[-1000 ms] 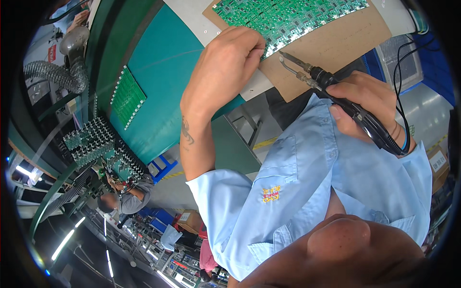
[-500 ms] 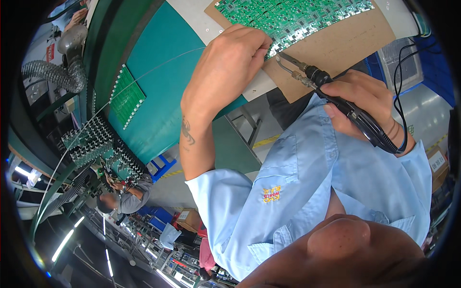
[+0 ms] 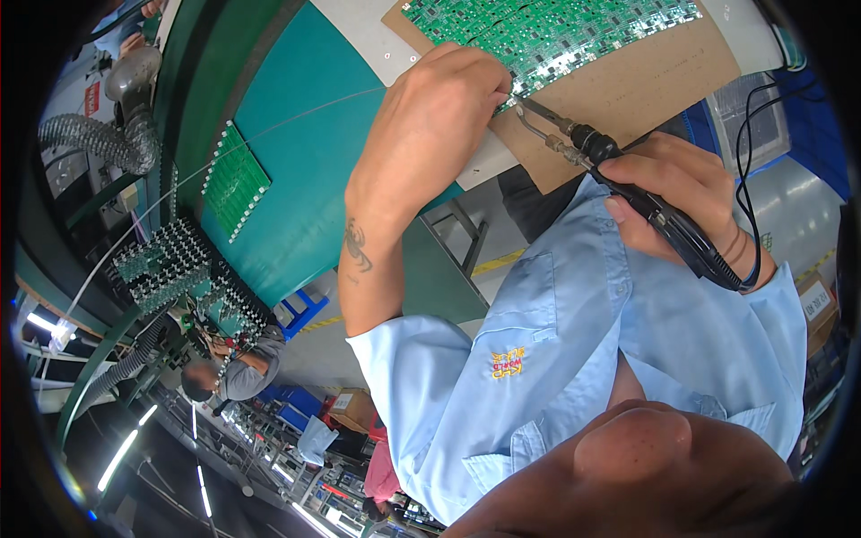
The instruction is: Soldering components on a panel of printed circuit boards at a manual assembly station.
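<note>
A panel of green circuit boards (image 3: 565,40) lies on a sheet of brown cardboard (image 3: 628,90). My left hand (image 3: 435,125) is at the panel's near left edge, fingers pinched together. A thin solder wire (image 3: 314,112) runs from the left into this hand; the fingertips partly hide its end. My right hand (image 3: 686,175) grips a black soldering iron (image 3: 659,215) with a slim metal tube beside its tip. The iron points up and left, its tip close to my left fingertips at the board edge. Whether it touches the board I cannot tell.
Another green circuit board (image 3: 235,184) lies on the teal mat (image 3: 314,170) at left, with several stacked boards (image 3: 170,264) beyond. A ribbed duct (image 3: 90,139) hangs at far left. A black cable (image 3: 746,152) trails from the iron. A co-worker (image 3: 247,372) sits at lower left.
My left hand and forearm have shifted slightly to the right, fingertips nearer the iron's tip. The right hand and the iron have hardly moved.
</note>
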A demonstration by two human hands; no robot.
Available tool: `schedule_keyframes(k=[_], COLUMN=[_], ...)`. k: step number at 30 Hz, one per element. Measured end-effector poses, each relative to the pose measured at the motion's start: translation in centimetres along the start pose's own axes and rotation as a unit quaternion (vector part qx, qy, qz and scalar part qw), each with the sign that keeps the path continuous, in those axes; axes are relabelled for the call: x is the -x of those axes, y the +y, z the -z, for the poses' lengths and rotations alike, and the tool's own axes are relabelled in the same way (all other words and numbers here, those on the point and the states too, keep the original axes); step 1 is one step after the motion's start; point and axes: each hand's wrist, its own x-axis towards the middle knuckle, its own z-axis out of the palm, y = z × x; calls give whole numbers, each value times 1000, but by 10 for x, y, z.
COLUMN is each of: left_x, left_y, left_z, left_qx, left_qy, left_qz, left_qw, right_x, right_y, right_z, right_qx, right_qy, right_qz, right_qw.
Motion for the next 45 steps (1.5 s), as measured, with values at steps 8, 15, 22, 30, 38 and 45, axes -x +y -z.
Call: schedule_keyframes(k=[8, 15, 22, 30, 38, 45], left_x=[-2, -1, -1, 0, 5, 7], left_y=[3, 3, 4, 12, 13, 1], left_z=[-1, -1, -1, 8, 4, -3], left_qx=[-10, -10, -9, 9, 82, 4], left_qy=[-6, 2, 3, -9, 26, 152], left_qz=[8, 1, 8, 33, 59, 158], left_qw=[1000, 1000, 1000, 999, 995, 976], right_x=[3, 3, 2, 5, -12, -18], right_y=[0, -3, -3, 2, 71, 142], right_z=[-1, 0, 4, 31, 83, 105], right_qx=[-4, -5, -8, 19, 118, 128], right_qy=[4, 2, -1, 41, 283, 298], right_qz=[-3, -2, 0, 13, -84, -122], right_qw=[1000, 1000, 1000, 999, 948, 938])
